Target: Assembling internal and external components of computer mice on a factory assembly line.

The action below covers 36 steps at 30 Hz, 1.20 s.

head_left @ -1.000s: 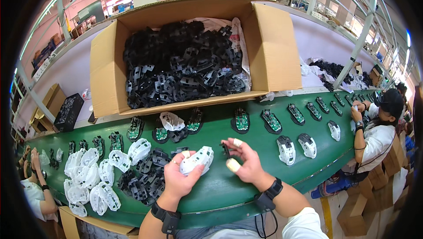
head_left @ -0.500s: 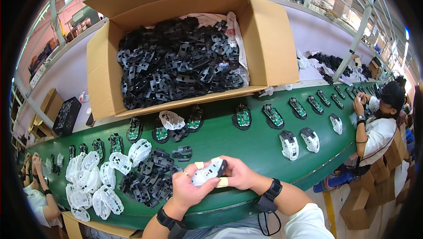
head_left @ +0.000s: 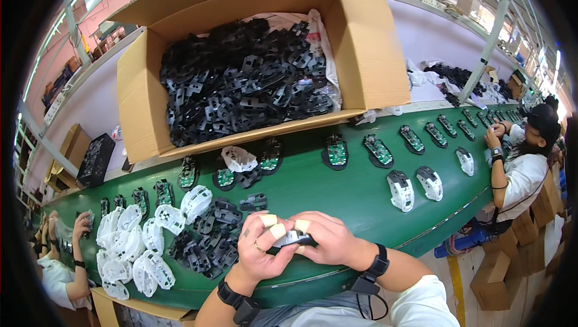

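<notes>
Between my hands, just above the near edge of the green conveyor belt [head_left: 361, 246], is a white-and-black computer mouse shell [head_left: 292, 238]. My left hand [head_left: 262, 247] grips its left end, and my right hand [head_left: 328, 239] grips its right end. Pale tape wraps several fingertips, which cover much of the shell. To the left of my left hand lies a heap of black plastic mouse parts [head_left: 208, 236]. Beyond that heap are many loose white mouse shells [head_left: 123, 239]. Three white shells fitted with black pieces, one a white-and-black mouse shell [head_left: 400, 191], lie to the right on the belt.
A large open cardboard box [head_left: 379, 56] full of black parts stands behind the belt. Mouse bases with green circuit boards [head_left: 378, 150] line the belt's far side. A co-worker [head_left: 522, 164] sits at the right; another person's arms [head_left: 75, 261] show at the left.
The mouse shell has tilted in my hands, so less of its white top shows. My left fingers have moved over it. The belt scene has shifted slightly in view.
</notes>
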Available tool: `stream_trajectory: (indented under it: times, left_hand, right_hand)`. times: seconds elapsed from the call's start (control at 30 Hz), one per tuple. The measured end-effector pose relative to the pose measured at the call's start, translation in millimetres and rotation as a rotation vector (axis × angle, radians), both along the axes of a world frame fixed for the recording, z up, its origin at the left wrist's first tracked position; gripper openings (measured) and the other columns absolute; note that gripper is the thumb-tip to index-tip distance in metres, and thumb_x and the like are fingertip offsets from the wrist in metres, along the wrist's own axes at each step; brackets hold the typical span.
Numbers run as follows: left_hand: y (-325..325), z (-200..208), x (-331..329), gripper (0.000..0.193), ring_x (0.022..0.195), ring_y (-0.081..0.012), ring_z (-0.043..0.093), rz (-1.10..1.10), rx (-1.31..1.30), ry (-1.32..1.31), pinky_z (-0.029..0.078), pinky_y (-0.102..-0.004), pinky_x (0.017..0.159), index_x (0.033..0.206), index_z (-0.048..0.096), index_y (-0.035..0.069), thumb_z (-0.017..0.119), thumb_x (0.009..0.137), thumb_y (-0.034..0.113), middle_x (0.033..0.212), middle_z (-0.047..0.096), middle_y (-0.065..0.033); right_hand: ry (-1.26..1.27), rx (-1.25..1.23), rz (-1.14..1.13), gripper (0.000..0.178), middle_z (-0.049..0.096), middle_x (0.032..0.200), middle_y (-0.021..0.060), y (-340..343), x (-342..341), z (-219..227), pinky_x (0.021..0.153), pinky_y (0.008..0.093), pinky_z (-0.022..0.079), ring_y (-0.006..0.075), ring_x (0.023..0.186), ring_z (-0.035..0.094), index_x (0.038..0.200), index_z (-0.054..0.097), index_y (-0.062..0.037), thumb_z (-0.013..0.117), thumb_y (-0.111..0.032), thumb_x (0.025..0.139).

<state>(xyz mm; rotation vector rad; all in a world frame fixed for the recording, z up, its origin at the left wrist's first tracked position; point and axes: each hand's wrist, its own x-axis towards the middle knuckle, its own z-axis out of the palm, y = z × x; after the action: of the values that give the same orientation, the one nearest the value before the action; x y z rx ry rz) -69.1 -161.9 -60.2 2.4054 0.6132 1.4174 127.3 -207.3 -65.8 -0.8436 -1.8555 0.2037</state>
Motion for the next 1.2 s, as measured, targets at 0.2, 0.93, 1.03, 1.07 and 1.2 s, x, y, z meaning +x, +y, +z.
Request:
stream_trajectory:
  times: [0.2, 0.93, 1.03, 1.07, 1.2]
  left_hand:
    - [-1.2, 0.7, -8.8, 0.030, 0.083, -0.0285, 0.057, -0.147, -0.122, -0.186, 0.048, -0.0446, 0.088, 0.100, 0.068, 0.008, 0.078, 0.077, 0.025, 0.089, 0.061, -0.0084]
    - [142.6, 9.9, -2.9, 0.038, 0.120, -0.0410, 0.060, 0.400, 0.002, 0.571, 0.049, -0.0464, 0.104, 0.120, 0.067, 0.001, 0.070, 0.085, 0.017, 0.124, 0.066, -0.0218]
    - [168.9, 7.5, -18.3, 0.038, 0.107, -0.0352, 0.068, 0.432, -0.244, 0.974, 0.052, -0.0459, 0.098, 0.119, 0.070, 0.007, 0.068, 0.088, 0.027, 0.114, 0.072, -0.0179]
    - [167.0, 10.0, -14.8, 0.038, 0.107, -0.0352, 0.068, 0.431, -0.239, 0.972, 0.052, -0.0459, 0.098, 0.119, 0.070, 0.007, 0.068, 0.088, 0.027, 0.114, 0.072, -0.0179]
    - [142.0, 16.3, -11.1, 0.033, 0.096, -0.0386, 0.070, 0.450, -0.115, 0.653, 0.055, -0.0479, 0.086, 0.113, 0.067, 0.004, 0.069, 0.089, 0.027, 0.103, 0.074, -0.0196]
  right_hand:
    - [0.288, -0.195, 0.222, 0.048, 0.067, 0.124, 0.0200, -4.6, 3.1, -4.3, 0.090, 0.0389, 0.059, 0.0344, 0.106, 0.071, 0.122, 0.062, 0.0033, 0.083, -0.012, 0.082]
    - [-0.291, -0.106, -0.256, 0.035, 0.060, 0.137, 0.0233, 39.3, 26.0, -20.2, 0.106, 0.0491, 0.047, 0.0407, 0.126, 0.058, 0.120, 0.063, -0.0036, 0.062, -0.007, 0.086]
    - [-0.460, -0.165, -0.120, 0.045, 0.048, 0.153, 0.0185, 42.7, -16.1, -39.5, 0.112, 0.0468, 0.042, 0.0384, 0.138, 0.050, 0.136, 0.056, -0.0075, 0.060, -0.009, 0.091]
    - [-0.506, -0.176, -0.111, 0.045, 0.046, 0.155, 0.0175, 45.7, -17.7, -44.3, 0.113, 0.0463, 0.042, 0.0382, 0.138, 0.049, 0.137, 0.055, -0.0078, 0.060, -0.010, 0.092]
    - [-0.480, -0.181, -0.104, 0.043, 0.053, 0.149, 0.0158, 75.3, -16.4, -55.7, 0.110, 0.0461, 0.043, 0.0359, 0.134, 0.053, 0.136, 0.056, -0.0088, 0.059, -0.012, 0.093]
